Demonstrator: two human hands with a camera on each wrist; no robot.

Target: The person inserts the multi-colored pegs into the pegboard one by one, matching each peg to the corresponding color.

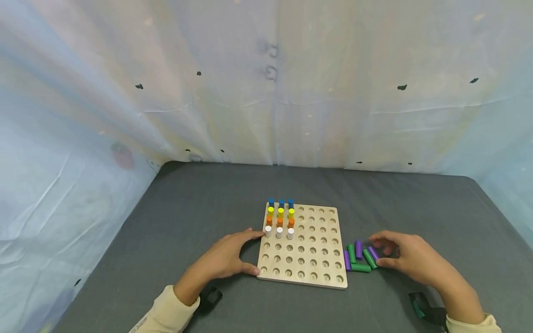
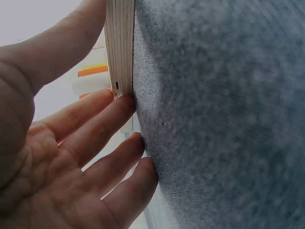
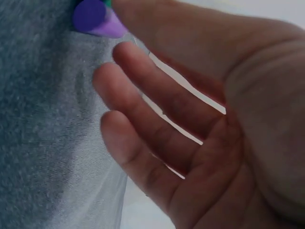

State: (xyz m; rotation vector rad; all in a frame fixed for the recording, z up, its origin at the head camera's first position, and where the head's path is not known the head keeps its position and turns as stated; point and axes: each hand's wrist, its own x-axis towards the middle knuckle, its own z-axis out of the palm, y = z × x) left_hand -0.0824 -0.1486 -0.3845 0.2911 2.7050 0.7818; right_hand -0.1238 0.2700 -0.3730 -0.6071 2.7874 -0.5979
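Left hand, fingers spread wide, touches a pegboard at its left edge. Right hand, fingers parted, is beside green pegs and purple pegs right of the board. Farther, upright pegs form rows: white, orange, yellow, blue.

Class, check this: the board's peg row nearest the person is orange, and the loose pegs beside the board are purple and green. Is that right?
Orange is wrong: in the head view, the nearest peg row on the board is white. The rest stands.
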